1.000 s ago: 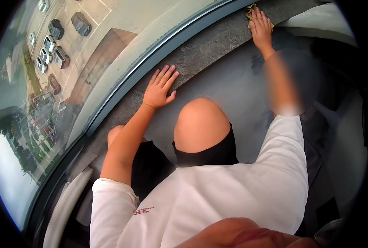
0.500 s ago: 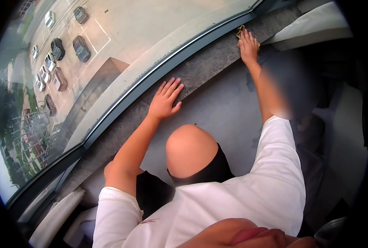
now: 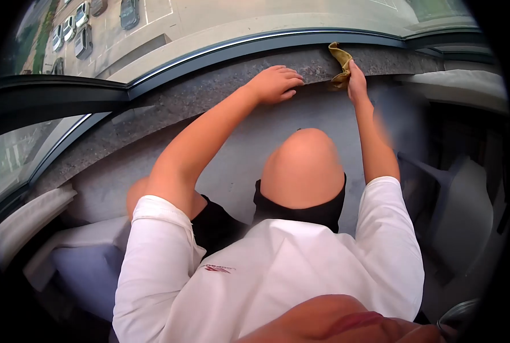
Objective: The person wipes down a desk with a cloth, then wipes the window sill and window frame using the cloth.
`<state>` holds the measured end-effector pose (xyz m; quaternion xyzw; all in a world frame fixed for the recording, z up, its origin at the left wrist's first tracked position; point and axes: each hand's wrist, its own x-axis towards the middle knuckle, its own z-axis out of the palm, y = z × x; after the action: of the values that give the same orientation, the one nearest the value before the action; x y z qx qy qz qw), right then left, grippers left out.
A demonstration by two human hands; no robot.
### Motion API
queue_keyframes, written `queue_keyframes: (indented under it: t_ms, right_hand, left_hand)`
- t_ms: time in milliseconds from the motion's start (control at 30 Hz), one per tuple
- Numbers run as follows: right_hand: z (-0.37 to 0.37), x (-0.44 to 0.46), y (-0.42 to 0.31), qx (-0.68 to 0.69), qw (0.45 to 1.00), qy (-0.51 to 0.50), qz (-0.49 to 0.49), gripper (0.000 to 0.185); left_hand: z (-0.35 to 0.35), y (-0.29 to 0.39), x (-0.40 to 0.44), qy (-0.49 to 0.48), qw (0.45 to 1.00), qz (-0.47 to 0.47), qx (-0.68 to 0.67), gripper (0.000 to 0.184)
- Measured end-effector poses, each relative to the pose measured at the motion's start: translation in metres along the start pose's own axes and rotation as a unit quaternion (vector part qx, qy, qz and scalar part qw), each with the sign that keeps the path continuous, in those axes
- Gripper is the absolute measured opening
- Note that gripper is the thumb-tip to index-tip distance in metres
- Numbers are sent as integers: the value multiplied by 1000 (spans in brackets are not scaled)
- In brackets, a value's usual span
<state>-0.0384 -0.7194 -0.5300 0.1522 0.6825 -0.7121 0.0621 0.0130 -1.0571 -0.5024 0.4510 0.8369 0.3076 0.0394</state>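
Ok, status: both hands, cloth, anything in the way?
Right hand holding cloth, crumpled, at the sill. Left hand by the sill's edge, nothing seen in it. Leftward, left hand may obstruct.

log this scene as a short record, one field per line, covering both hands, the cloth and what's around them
right hand: right hand holding a yellowish-brown cloth
cloth: crumpled, over the grey ledge; how much of it touches is unclear
left hand: left hand without the cloth, at the ledge's near edge, fingers slightly bent; contact unclear
beyond ledge: window frame, then a paved lot with parked cars
clothing: white shirt, dark shorts
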Motion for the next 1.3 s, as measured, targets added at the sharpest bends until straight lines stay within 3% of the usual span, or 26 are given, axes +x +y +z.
queue_keyframes:
  t_ms: [67, 100, 133, 167, 200, 267, 367, 467, 533, 567, 633, 667, 767, 867, 1067, 1100, 1200, 1300]
  right_hand:
    - [36, -39, -34, 223, 960, -163, 51, 47]
    - [49, -52, -45, 322, 906, -263, 76, 47]
    - [65, -64, -53, 415, 831, -354, 105, 47]
    - [85, -73, -60, 442, 807, -375, 110, 49]
    - [105, -74, -66, 429, 817, -364, 126, 49]
    - [136, -84, -73, 406, 837, -330, 157, 50]
    - [170, -86, -83, 418, 797, -407, 158, 50]
    - [186, -83, -80, 408, 811, -391, 151, 49]
    - [197, -87, -81, 401, 818, -387, 140, 48]
    - [203, -93, -83, 353, 866, -328, 130, 48]
    - [217, -105, -89, 251, 940, -204, 109, 47]
    - [218, -104, -87, 226, 948, -203, 96, 48]
    - [219, -103, -82, 182, 957, -200, 103, 52]
    - [216, -107, -78, 218, 935, -215, 179, 57]
    - [185, -104, -29, 355, 850, -333, 203, 56]
    - [185, -105, -24, 330, 876, -302, 179, 46]
    - [193, -109, -28, 201, 942, -245, 110, 38]
    - [190, -102, -31, 219, 952, -183, 113, 29]
  left_hand:
    - [-35, -10, -38, -43, 999, 26, -5, 32]
    - [-52, -23, -46, -77, 997, 4, -7, 29]
    - [-65, -27, -54, -37, 995, -78, -41, 29]
    - [-81, -21, -59, 47, 984, -145, -95, 30]
    - [-86, -23, -60, 120, 966, -171, -153, 31]
    - [-87, -23, -59, 154, 903, -207, -344, 35]
    - [-98, -10, -55, 129, 714, -235, -646, 47]
    - [-108, -4, -58, 175, 664, -255, -681, 60]
    - [-116, 0, -59, 151, 754, -280, -575, 57]
    - [-119, 2, -59, 138, 793, -291, -517, 55]
    - [-116, -3, -60, 117, 829, -271, -475, 52]
    - [-112, -6, -59, 106, 845, -261, -454, 50]
    - [-94, -11, -53, 160, 823, -217, -500, 40]
    - [-78, -21, -43, 142, 825, -276, -473, 34]
    - [-94, -3, -47, 194, 723, -358, -559, 36]
    - [-95, -2, -49, 183, 725, -371, -551, 37]
    - [-82, -12, -53, 155, 757, -304, -557, 38]
    - [-73, -21, -62, 98, 754, -285, -583, 41]
